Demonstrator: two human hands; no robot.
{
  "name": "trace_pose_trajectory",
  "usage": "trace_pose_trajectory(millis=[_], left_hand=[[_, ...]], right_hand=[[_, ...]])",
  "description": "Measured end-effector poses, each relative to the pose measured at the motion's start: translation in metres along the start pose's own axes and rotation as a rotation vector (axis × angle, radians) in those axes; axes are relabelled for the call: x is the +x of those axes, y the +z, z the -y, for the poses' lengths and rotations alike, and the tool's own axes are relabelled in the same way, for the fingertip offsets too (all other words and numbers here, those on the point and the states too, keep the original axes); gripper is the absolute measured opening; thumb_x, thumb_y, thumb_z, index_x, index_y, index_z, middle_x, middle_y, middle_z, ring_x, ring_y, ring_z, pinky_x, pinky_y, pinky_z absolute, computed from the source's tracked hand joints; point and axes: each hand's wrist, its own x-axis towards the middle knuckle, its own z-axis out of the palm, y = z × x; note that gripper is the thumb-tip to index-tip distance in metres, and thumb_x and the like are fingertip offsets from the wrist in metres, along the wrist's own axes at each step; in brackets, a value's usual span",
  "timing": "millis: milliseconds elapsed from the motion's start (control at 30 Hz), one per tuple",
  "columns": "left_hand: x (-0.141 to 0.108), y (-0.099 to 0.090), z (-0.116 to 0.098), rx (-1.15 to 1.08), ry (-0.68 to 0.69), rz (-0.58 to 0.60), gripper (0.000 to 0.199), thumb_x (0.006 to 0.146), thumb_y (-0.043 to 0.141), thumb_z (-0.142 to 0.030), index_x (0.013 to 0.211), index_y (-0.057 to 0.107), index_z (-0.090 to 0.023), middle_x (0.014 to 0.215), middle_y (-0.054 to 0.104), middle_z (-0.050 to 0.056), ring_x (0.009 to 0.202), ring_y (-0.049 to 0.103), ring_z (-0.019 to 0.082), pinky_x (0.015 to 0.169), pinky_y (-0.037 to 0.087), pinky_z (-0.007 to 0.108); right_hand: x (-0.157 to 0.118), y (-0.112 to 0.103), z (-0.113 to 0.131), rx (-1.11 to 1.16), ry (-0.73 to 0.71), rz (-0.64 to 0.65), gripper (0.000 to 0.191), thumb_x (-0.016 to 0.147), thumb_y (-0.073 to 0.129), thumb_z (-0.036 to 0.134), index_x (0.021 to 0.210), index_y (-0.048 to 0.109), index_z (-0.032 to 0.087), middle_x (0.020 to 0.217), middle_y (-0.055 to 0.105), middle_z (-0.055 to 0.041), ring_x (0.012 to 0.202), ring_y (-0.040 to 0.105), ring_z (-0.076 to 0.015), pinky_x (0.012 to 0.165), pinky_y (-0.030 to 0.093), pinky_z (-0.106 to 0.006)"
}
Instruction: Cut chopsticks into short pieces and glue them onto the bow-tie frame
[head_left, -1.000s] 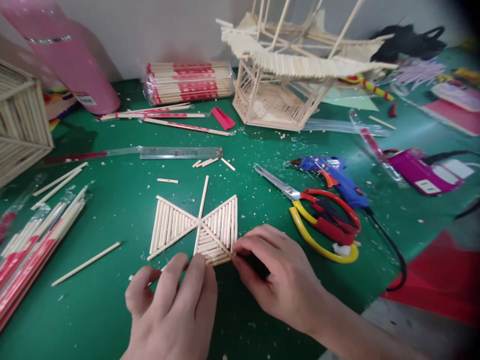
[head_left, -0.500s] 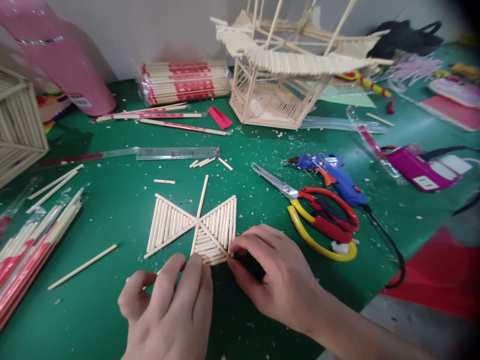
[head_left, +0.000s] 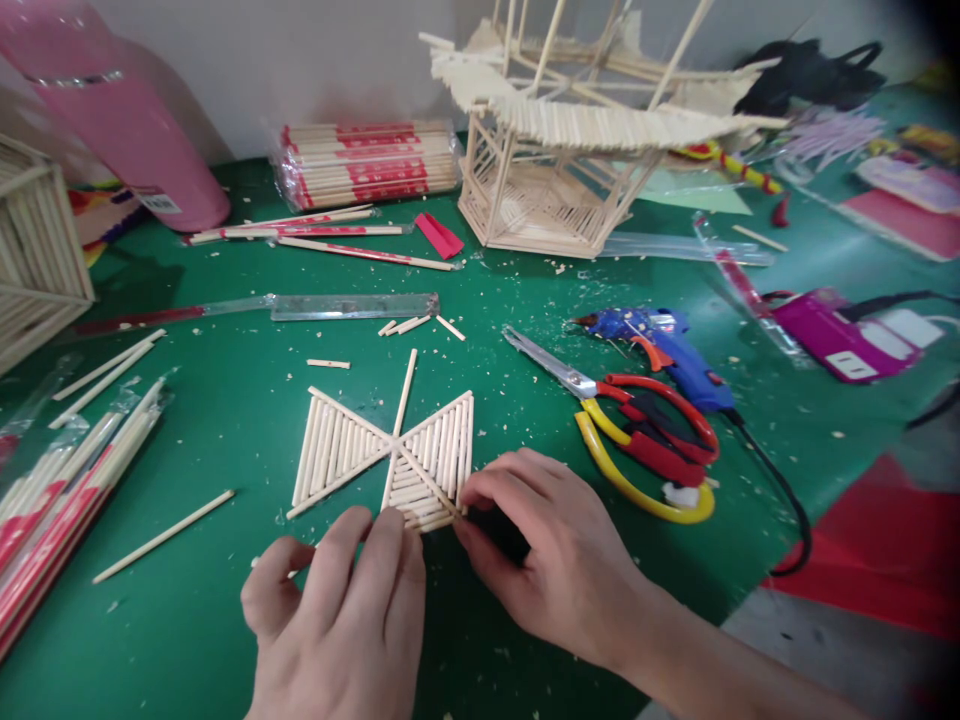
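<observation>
A flat stick frame lies on the green table, with three wedges filled by parallel sticks and one bare spoke pointing away from me. At its lower right corner my right hand pinches the edge between thumb and index finger. My left hand rests at the lower edge, fingers bent and pressed on the frame's bottom; its fingertips are partly hidden. Right of the frame lie scissors with red and yellow handles and a blue glue gun. A short stick piece lies above the left wedge.
A stick-built pavilion model stands at the back, beside a wrapped stick bundle. A pink bottle is at back left, another stick structure at the left edge. Packaged sticks lie front left, a purple device right.
Both hands keep nearly the same places on the frame. My left thumb has shifted very slightly to the right.
</observation>
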Motion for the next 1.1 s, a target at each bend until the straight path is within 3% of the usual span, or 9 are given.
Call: trace_pose_trajectory(millis=[833, 967, 1100], left_hand=[[-0.0005, 0.0001, 0.0033, -0.001, 0.013, -0.007, 0.024, 0.082, 0.041, -0.013, 0.095, 0.060, -0.010, 0.094, 0.061, 0.010, 0.089, 0.050, 0.026, 0.065, 0.035, 0.036], [0.0005, -0.0032, 0.0028, -0.031, -0.078, -0.065, 0.016, 0.081, 0.049, -0.017, 0.089, 0.062, -0.016, 0.087, 0.065, 0.007, 0.084, 0.054, 0.025, 0.064, 0.035, 0.036], [-0.0002, -0.0089, 0.0029, -0.082, -0.323, -0.126, 0.005, 0.075, 0.061, -0.022, 0.080, 0.062, -0.023, 0.079, 0.066, 0.005, 0.081, 0.056, 0.026, 0.067, 0.037, 0.040]], right_hand=[[0.0002, 0.0004, -0.0006, -0.012, 0.004, -0.006, 0.005, 0.080, 0.050, 0.021, 0.081, 0.054, 0.018, 0.074, 0.056, -0.0030, 0.069, 0.050, -0.0166, 0.062, 0.038, -0.030], [0.0009, 0.0000, -0.0008, -0.011, 0.002, -0.015, 0.007, 0.079, 0.049, 0.021, 0.083, 0.054, 0.018, 0.074, 0.056, -0.0031, 0.070, 0.050, -0.0171, 0.063, 0.038, -0.031], [0.0014, -0.0008, -0.0012, 0.014, -0.013, -0.013, 0.008, 0.079, 0.048, 0.020, 0.083, 0.054, 0.018, 0.075, 0.056, -0.0034, 0.070, 0.050, -0.0169, 0.063, 0.039, -0.031]])
